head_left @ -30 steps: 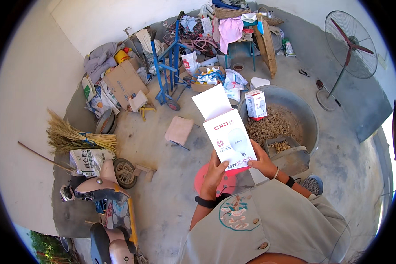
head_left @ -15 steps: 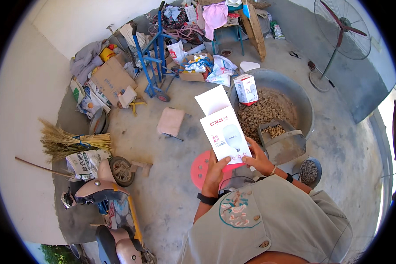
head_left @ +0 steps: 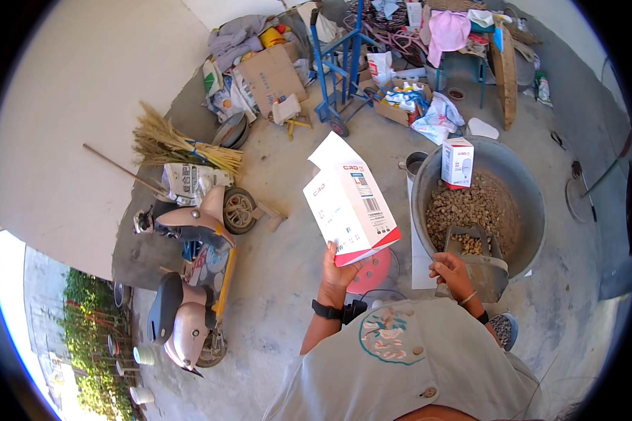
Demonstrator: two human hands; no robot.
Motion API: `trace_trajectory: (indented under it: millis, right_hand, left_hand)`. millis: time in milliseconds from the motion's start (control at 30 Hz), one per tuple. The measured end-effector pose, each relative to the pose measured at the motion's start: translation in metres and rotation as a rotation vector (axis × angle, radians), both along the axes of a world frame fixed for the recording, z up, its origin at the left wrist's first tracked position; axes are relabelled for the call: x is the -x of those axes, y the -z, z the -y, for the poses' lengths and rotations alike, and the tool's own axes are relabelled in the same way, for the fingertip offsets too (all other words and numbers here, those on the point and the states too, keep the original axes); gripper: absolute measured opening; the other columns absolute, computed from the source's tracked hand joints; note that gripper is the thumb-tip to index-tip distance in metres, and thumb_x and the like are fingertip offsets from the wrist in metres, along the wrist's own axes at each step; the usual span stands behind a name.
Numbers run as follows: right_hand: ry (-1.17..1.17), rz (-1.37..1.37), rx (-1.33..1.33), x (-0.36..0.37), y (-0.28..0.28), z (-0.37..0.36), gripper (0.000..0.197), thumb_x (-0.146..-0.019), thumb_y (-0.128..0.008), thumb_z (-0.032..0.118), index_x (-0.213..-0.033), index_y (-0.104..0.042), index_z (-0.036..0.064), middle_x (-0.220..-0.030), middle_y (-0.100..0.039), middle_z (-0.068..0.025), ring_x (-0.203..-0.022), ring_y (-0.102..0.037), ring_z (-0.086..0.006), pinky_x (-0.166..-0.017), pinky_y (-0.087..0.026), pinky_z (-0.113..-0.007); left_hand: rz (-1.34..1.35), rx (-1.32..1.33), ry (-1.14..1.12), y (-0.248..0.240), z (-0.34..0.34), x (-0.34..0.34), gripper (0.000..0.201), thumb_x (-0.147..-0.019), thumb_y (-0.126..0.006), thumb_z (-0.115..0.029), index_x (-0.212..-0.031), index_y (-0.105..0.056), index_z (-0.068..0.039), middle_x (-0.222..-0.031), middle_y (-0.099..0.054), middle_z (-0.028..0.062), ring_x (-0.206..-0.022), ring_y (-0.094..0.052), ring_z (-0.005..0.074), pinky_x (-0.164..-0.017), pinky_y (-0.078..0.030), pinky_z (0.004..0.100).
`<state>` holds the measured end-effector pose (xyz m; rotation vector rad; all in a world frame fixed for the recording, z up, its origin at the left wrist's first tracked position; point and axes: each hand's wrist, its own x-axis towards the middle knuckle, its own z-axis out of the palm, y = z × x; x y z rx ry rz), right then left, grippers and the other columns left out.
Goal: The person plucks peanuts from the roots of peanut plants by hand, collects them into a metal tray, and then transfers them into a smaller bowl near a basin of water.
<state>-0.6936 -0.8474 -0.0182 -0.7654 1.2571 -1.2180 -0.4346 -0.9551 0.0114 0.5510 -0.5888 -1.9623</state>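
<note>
My left hand [head_left: 338,270] grips the bottom of a white light bulb box [head_left: 351,203] with a red lower edge. The box is tilted, and its top flap stands up. To the right, apart from the box, is my right hand [head_left: 451,275] with its fingers curled in. Whatever those fingers may hold cannot be made out. Just beyond it a metal scoop [head_left: 481,277] with some nuts or pebbles rests at a large grey tub [head_left: 534,224] of brown lumps. A second bulb box [head_left: 458,163] stands on the tub's rim. Below my left hand is a red stool [head_left: 372,272], partly hidden.
On the left stand a pink scooter [head_left: 189,316] and a bundle of dry stalks [head_left: 182,144]. Farther back are a blue hand truck [head_left: 340,70], a cardboard box [head_left: 393,109] of bottles and a table with cloths. A pail of grey gravel [head_left: 502,328] sits by my right arm.
My right hand has let go of the bulb box and moved right. The box has turned to show a side panel, held by my left hand alone. The view has swung left.
</note>
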Motion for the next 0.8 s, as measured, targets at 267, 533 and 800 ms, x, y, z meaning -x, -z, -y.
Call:
trace_trajectory:
  millis: [267, 533, 800]
  right_hand:
    - [0.038, 0.092, -0.219, 0.039, 0.061, -0.011, 0.013, -0.08, -0.053, 0.014, -0.09, -0.052, 0.0049, -0.069, -0.055, -0.0027, -0.053, -0.05, -0.0069, -0.043, -0.038, -0.018]
    - [-0.065, 0.03, -0.113, 0.031, 0.067, 0.019, 0.009, -0.08, -0.052, 0.013, -0.085, -0.052, 0.0052, -0.067, -0.053, -0.0008, -0.053, -0.049, -0.0061, -0.042, -0.035, -0.017]
    - [-0.138, -0.044, -0.123, 0.034, 0.083, 0.003, 0.009, -0.079, -0.053, 0.013, -0.082, -0.051, 0.0052, -0.066, -0.053, -0.0015, -0.051, -0.05, -0.0069, -0.041, -0.036, -0.017]
  left_hand:
    - [-0.109, 0.072, -0.356, -0.049, -0.04, -0.04, 0.079, -0.072, -0.043, -0.065, -0.127, -0.028, -0.01, -0.123, -0.038, 0.0137, -0.109, -0.04, 0.0324, -0.077, -0.044, 0.0441]
    - [-0.2, 0.136, -0.576, -0.067, -0.083, -0.074, 0.079, -0.068, -0.046, -0.068, -0.124, -0.033, -0.014, -0.122, -0.039, 0.0096, -0.108, -0.039, 0.029, -0.075, -0.044, 0.0418]
    - [-0.183, 0.221, -0.616, -0.073, -0.096, -0.092, 0.089, -0.065, -0.04, -0.074, -0.129, -0.025, -0.013, -0.128, -0.032, 0.0134, -0.115, -0.033, 0.0337, -0.086, -0.036, 0.05]
